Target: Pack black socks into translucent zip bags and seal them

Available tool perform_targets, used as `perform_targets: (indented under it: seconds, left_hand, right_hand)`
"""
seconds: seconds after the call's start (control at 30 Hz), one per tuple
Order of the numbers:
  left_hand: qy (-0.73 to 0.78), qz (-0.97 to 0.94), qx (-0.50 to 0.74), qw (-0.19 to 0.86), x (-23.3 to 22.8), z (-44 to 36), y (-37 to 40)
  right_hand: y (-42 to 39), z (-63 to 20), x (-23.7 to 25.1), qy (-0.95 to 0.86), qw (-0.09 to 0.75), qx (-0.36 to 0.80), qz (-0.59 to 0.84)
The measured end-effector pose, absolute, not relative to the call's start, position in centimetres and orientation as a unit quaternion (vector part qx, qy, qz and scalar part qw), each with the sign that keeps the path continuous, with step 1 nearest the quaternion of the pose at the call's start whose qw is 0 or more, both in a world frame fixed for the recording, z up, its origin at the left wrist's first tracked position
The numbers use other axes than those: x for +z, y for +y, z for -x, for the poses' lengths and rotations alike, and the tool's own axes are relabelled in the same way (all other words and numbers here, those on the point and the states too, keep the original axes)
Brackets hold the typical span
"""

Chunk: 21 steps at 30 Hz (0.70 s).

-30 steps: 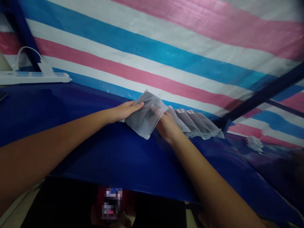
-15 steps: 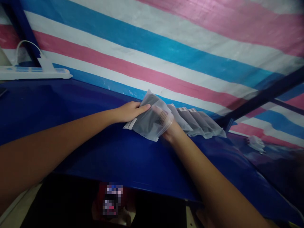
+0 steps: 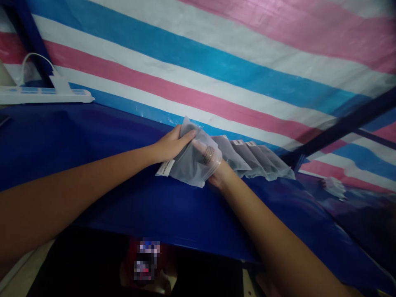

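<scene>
At the far left a white power strip [image 3: 43, 95] lies on the back edge of the blue desk [image 3: 93, 136], with a white plug and cable rising from it, against a tarp wall [image 3: 216, 62] striped in blue, pink and white. The desk top is glossy and dark blue and slopes across the whole view.

The left hand [image 3: 170, 145] reaches in from the lower left, forearm stretched over the desk. Its grip is closed on the upper left edge of a frosted plastic bag [image 3: 188, 163]: the fingers lie over the top of the bag and the thumb sits out of sight behind it. The bag holds something dark and grey, carries a white label at its lower left corner and a printed patch near its right side, and rests tilted on the desk at the foot of the striped wall.

The right hand [image 3: 216, 175] comes from the lower right and goes under the same bag, so the bag covers most of it; its fingers show dimly through the plastic, and I cannot tell whether that grip is closed or loose.

Just right of the held bag, a row of similar bags [image 3: 256, 161] leans in an overlapping line along the wall. Further right a dark blue bar [image 3: 340, 123] runs diagonally, and a small clear packet [image 3: 332, 186] lies apart on the desk.
</scene>
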<state>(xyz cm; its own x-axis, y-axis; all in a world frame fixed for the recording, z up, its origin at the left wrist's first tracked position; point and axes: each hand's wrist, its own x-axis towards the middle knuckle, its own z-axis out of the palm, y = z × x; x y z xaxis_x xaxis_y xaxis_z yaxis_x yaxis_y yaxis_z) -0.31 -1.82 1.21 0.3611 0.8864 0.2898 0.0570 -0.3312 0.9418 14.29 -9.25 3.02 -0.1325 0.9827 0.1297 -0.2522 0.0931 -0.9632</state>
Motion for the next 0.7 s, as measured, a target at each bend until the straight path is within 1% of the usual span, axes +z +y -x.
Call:
perform_targets:
  seconds: [0.1, 0.43, 0.6, 0.7]
  left_hand:
    - [0.341, -0.685, 0.451, 0.46, 1.2, 0.1, -2.0]
    - [0.376, -0.686, 0.469, 0.411, 2.0, 0.6, -1.3]
    - [0.387, -0.651, 0.498, 0.422, 2.5, 1.0, -1.0]
    - [0.389, -0.632, 0.512, 0.434, 2.5, 1.2, -0.5]
  right_hand:
    - [-9.1, -14.4, 2.7, -0.507, 0.548, 0.564, 0.353]
    - [-8.6, -14.9, 2.0, -0.502, 0.556, 0.524, 0.406]
    - [-8.8, -14.7, 2.5, -0.498, 0.537, 0.546, 0.407]
    - [-8.5, -15.0, 2.4, -0.474, 0.548, 0.542, 0.426]
